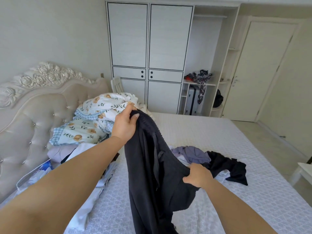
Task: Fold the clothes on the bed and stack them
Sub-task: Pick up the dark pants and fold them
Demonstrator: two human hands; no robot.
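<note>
A dark grey garment [148, 166] hangs in the air over the bed [236, 183]. My left hand [125, 123] grips its ribbed upper edge, held high. My right hand [198, 174] grips a lower fold of the same garment, nearer the mattress. The cloth drapes down between both hands to the bottom of the view. Behind my right hand lie a lavender garment [192, 153] and a black garment [231, 168], crumpled on the bedcover. A loose heap of white and pale clothes [81, 159] lies along the left side of the bed, partly hidden by my left arm.
A floral quilt and pillow [101, 115] are piled against the tufted headboard [33, 105]. A white wardrobe [148, 56] stands past the bed, with open shelves [200, 85] holding clothes and a suitcase. A closed door [258, 70] is at right, a white stool [302, 171] by the bed's edge.
</note>
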